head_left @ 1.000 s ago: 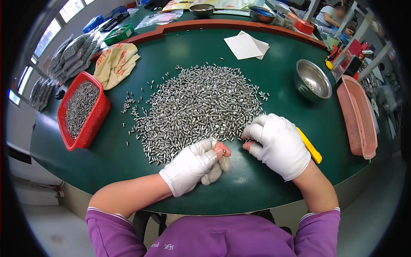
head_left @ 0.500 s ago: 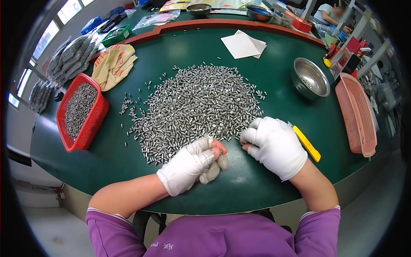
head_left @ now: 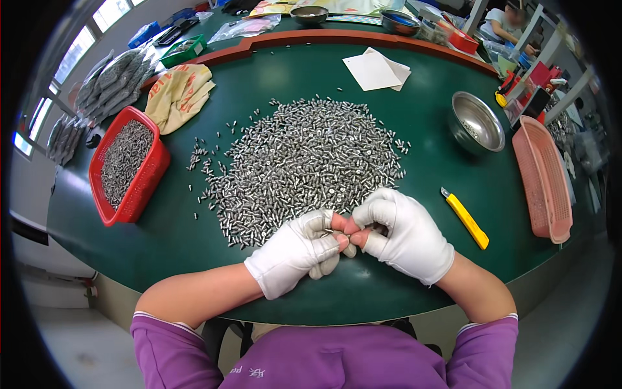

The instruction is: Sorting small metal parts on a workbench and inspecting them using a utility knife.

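Note:
My left hand (head_left: 295,253) and my right hand (head_left: 408,236), in white gloves with bare thumb and index fingertips, meet at the near edge of a heap of small silvery metal pins (head_left: 304,159). Both are closed in a pinch, their fingertips touching. Whatever sits between the fingertips is tiny and mostly covered; I cannot make it out. The heap spreads over the green table (head_left: 363,298), with loose pins scattered at its left side. To the right of my right hand lies a yellow utility knife (head_left: 468,222), its blade end pointing away from me.
A red basket (head_left: 155,170) of similar pins stands at left, beside a yellowish cloth (head_left: 178,97). At right are a steel bowl (head_left: 490,133) and a pink basket (head_left: 541,188). White cards (head_left: 370,71) lie at the back, before a reddish rim (head_left: 304,39). Another person (head_left: 497,29) sits far right.
My right hand has moved left from the heap's near-right edge to my left hand, and their fingertips now touch. The knife now shows fully. The whole view has shifted slightly.

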`<state>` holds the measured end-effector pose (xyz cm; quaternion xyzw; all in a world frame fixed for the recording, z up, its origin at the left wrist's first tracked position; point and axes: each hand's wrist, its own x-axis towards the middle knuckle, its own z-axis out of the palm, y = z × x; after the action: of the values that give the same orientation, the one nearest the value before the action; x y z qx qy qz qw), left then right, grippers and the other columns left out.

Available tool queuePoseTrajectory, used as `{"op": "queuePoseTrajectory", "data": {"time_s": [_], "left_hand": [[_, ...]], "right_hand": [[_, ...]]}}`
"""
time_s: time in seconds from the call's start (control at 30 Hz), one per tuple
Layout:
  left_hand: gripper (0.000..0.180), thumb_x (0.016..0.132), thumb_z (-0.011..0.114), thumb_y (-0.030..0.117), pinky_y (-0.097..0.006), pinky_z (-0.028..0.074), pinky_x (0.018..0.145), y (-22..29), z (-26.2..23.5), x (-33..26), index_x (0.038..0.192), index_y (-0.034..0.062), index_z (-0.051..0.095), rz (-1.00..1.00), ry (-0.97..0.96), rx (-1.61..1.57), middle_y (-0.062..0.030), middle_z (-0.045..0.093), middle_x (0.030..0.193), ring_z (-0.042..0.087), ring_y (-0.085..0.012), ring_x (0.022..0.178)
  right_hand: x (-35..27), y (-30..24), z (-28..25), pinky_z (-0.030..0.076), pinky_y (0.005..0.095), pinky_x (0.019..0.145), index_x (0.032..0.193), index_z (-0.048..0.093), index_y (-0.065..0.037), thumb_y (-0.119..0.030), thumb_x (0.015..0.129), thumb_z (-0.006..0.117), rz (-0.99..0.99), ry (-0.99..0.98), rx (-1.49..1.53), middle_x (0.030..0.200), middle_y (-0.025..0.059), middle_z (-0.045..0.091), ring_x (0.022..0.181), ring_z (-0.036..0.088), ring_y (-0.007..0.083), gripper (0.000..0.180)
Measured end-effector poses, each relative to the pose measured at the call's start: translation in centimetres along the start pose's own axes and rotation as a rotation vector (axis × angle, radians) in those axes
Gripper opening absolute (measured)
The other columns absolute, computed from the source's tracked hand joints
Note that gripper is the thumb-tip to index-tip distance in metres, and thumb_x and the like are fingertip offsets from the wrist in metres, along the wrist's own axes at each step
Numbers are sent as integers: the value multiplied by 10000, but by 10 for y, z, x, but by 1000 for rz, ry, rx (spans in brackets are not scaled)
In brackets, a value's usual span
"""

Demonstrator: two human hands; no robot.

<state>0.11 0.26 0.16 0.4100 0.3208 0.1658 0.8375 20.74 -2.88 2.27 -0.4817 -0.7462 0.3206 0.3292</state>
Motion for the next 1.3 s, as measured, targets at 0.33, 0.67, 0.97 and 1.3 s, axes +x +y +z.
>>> {"op": "queuePoseTrajectory", "data": {"time_s": [0.33, 0.67, 0.97, 1.3], "left_hand": [[181, 966, 615, 237, -188, 291, 488, -5, -3, 1, 1076, 95, 596, 1, 25, -32, -29, 631, 898, 433, -44, 569], [314, 967, 593, 360, -207, 298, 489, -9, -7, 2, 1128, 91, 570, 96, -58, -62, -34, 623, 941, 419, -59, 561], [243, 955, 619, 278, -180, 308, 492, -3, 1, 0, 1100, 104, 531, 17, 17, -8, -12, 582, 891, 429, -42, 582], [104, 973, 580, 192, -178, 330, 501, -3, 1, -2, 1019, 110, 537, 0, 64, 22, -2, 599, 855, 449, -34, 603]], "right_hand": [[2, 15, -12, 503, 392, 717, 825, 676, -114, -128, 768, 710, -104, 220, -452, 837, 63, 620, 817, 615, 272, 68], [1, 21, -1, 502, 394, 708, 836, 695, -124, -114, 730, 729, -59, 56, -632, 858, 51, 624, 818, 604, 270, 112], [1, 13, 1, 504, 395, 701, 872, 669, -127, -172, 770, 712, -175, 93, -366, 853, 58, 600, 813, 604, 279, 120], [3, 15, 0, 512, 348, 667, 847, 670, -87, -72, 689, 795, -210, 111, -109, 832, 67, 627, 782, 626, 255, 202]]}}
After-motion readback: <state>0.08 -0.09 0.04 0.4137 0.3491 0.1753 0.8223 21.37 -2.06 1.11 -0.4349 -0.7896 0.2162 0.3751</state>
